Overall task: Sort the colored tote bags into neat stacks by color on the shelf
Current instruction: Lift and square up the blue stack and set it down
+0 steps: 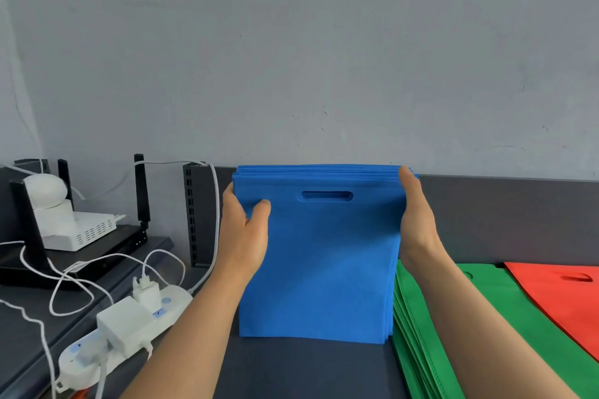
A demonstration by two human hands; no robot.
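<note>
A stack of blue tote bags (319, 269) stands upright on its bottom edge on the dark shelf (301, 369), its top edge with the handle slot near the wall. My left hand (243, 230) grips the stack's left edge, thumb across the front. My right hand (418, 220) holds the right edge with its fingers behind the stack. A flat stack of green tote bags (431, 334) lies to the right, partly under my right forearm. Red tote bags (564, 304) lie over the green ones at the far right.
A white power strip (126, 330) with plugged adapters and white cables lies at the left. Behind it a black router (97, 236) with antennas carries a white box and a round white camera. A slotted black upright (194, 214) stands left of the blue stack. Grey wall behind.
</note>
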